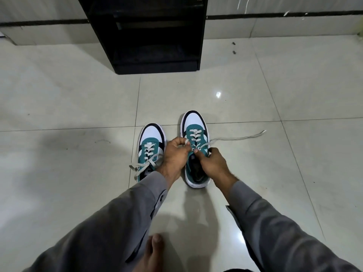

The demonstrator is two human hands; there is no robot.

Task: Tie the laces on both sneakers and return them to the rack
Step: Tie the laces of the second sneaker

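Two teal-and-white canvas sneakers with dark trim, side by side on the glossy pale floor tiles [78,107], toes toward the black wooden shoe rack [153,36] standing well apart beyond them. Left sneaker [151,142] already knotted, its bow ends trailing off to the side. Right sneaker [196,134] mid-tie: one flat grey-white lace end [239,137] stretched loose across the tile to the right. Left hand [174,154] curled, pinching what looks like the other lace end near the top eyelets, though partly hidden by the fingers. Right hand [211,162] clenched at the collar beside the tongue, probably steadying the shoe. Second step of the tying in hand, then. Next, likely: gather the stray end, cross both, form the bow, pull snug; afterwards, carry the pair over to the rack.
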